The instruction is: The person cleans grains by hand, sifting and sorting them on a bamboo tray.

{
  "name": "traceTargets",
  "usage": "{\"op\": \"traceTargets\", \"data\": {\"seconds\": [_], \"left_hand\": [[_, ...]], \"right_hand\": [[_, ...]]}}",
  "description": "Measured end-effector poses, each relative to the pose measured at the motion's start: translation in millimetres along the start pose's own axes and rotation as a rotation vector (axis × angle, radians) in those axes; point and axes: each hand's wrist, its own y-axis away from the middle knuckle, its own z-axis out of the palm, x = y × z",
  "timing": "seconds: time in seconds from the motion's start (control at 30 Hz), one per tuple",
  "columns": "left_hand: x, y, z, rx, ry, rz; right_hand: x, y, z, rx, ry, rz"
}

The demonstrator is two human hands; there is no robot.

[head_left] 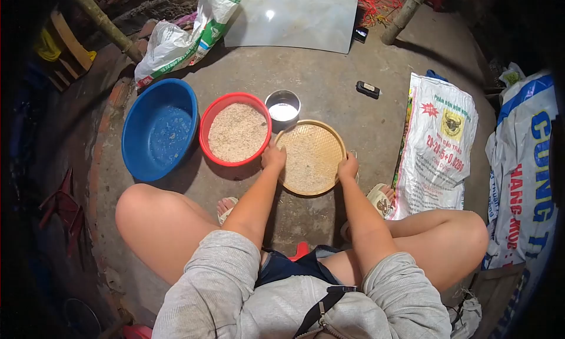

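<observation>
A round woven bamboo winnowing basket (312, 133) is held between my two hands in front of me. Pale grain (306, 162) is spread over its lower part. My left hand (273, 158) is closed on the left rim, and my right hand (348, 166) grips the right rim. Just left of the basket stands a red basin (205, 140) filled with pale grain. A shiny metal pot (283, 106) with something whitish in it sits behind the basket, partly overlapped by its rim.
A large blue basin (160, 133) with some residue stands at the left. Printed sacks (438, 145) lie on the right; another white-green sack (170, 50) is at the back left. A small black device (368, 90) lies on the concrete floor. A grey sheet (291, 15) lies at the back.
</observation>
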Motion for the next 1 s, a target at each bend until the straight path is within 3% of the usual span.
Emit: {"op": "traceTargets", "data": {"seconds": [0.03, 0.13, 0.2, 0.23, 0.3, 0.37, 0.43, 0.5, 0.57, 0.63, 0.7, 0.8, 0.9, 0.93, 1.0], "left_hand": [[10.2, 0.5, 1.6, 0.090, -0.015, 0.074], [34.3, -37.9, 6.0, 0.033, 0.104, -0.013], [11.1, -113.6, 49.6, 0.016, 0.725, 0.245], [39.1, -86.7, 9.8, -0.179, 0.956, 0.237], [51.3, -87.9, -5.0, -0.106, 1.077, 0.144], [70.1, -61.0, -36.8, -0.021, 0.993, 0.087], [69.8, -59.3, -49.2, -0.111, 0.943, -0.185], [42.9, -80.0, -47.4, -0.067, 1.057, -0.156], [-6.8, -111.5, -48.6, 0.362, 0.872, 0.309], [-47.8, -104.8, -72.1, 0.592, 0.728, 0.245], [-75.0, -82.0, -101.4, 0.673, 0.684, 0.008], [-127.4, -89.9, -116.7, 0.610, 0.732, -0.077], [-105.5, -53.4, -136.2, 0.605, 0.679, -0.012], [-116.8, -75.9, -126.8, 0.586, 1.015, 0.044], [-129.3, -82.8, -115.6, 0.540, 1.027, 0.028]], "right_hand": [[-0.5, 1.0, 0.3, -0.002, 0.003, 0.005], [-2.6, 4.3, 2.5, 0.078, -0.025, 0.014], [-6.2, 3.7, 3.4, 0.100, 0.008, 0.030], [-6.3, 3.0, 3.7, 0.099, 0.008, 0.028], [-7.6, 2.8, 4.6, 0.095, -0.028, 0.099], [-4.7, -0.4, 8.9, 0.115, -0.027, 0.086], [-2.8, -3.6, 10.6, 0.127, -0.027, 0.070], [-5.6, -7.5, 13.2, 0.113, -0.023, 0.111], [-10.8, -8.0, 13.7, 0.129, -0.059, 0.123], [-20.6, -8.7, 13.0, 0.153, -0.089, 0.133], [-37.7, -7.3, 11.6, 0.175, -0.178, 0.194], [-71.9, -2.8, 20.0, 0.144, -0.253, 0.280], [-95.2, -1.5, 40.8, 0.171, -0.183, 0.277], [-102.2, -1.4, 48.2, 0.163, -0.184, 0.274], [-114.9, -2.0, 61.7, 0.208, -0.242, 0.224]]}}
